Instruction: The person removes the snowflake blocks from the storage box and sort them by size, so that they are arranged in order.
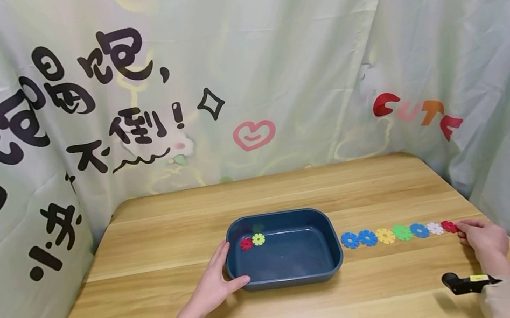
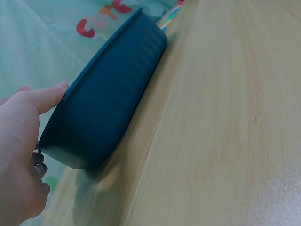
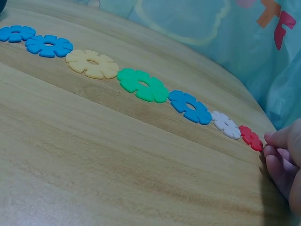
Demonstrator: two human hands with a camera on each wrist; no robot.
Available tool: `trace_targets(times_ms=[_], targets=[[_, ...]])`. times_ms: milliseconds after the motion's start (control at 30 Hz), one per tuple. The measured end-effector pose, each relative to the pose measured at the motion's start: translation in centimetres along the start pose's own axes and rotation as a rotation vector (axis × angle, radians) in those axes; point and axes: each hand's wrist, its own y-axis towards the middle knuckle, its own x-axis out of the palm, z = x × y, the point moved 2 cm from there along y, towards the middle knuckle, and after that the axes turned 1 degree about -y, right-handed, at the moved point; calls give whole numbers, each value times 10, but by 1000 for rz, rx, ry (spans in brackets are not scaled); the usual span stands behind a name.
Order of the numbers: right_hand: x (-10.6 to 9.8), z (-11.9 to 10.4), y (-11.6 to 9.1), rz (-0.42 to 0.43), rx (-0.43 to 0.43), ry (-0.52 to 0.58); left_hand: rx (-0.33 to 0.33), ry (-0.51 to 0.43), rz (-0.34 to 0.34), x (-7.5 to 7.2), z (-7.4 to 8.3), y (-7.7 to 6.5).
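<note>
A dark blue rectangular tray (image 1: 285, 279) stands on the table. My left hand (image 1: 215, 284) grips its left end, thumb at the front rim and fingers along the left side. Inside lie a red snowflake disc (image 1: 246, 244) and a yellow-green snowflake disc (image 1: 259, 239). To the tray's right runs a row of several plastic snowflake discs, among them a yellow disc (image 3: 92, 64), a green disc (image 3: 142, 84) and a white disc (image 3: 225, 125). At the row's right end, my right hand (image 1: 485, 239) pinches the edge of a red snowflake disc (image 3: 250, 138) with thumb and fingertips.
The wooden table (image 1: 170, 214) is backed and flanked by a printed cloth (image 1: 281, 68). A black device with a yellow label (image 1: 470, 282) sits at my right wrist. The table's right edge runs close beside my right hand.
</note>
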Motion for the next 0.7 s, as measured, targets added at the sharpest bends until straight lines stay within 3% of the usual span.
trace_targets(times_ms=[233,467,700], targets=[[0,4,1,-2,-20,19,7,5,2,1,-1,0],[-7,3,0,-65,2,188,10,0,-3,2,0,0],[-8,-16,-1,-95,-92,77,9,3,4,1,-1,1]])
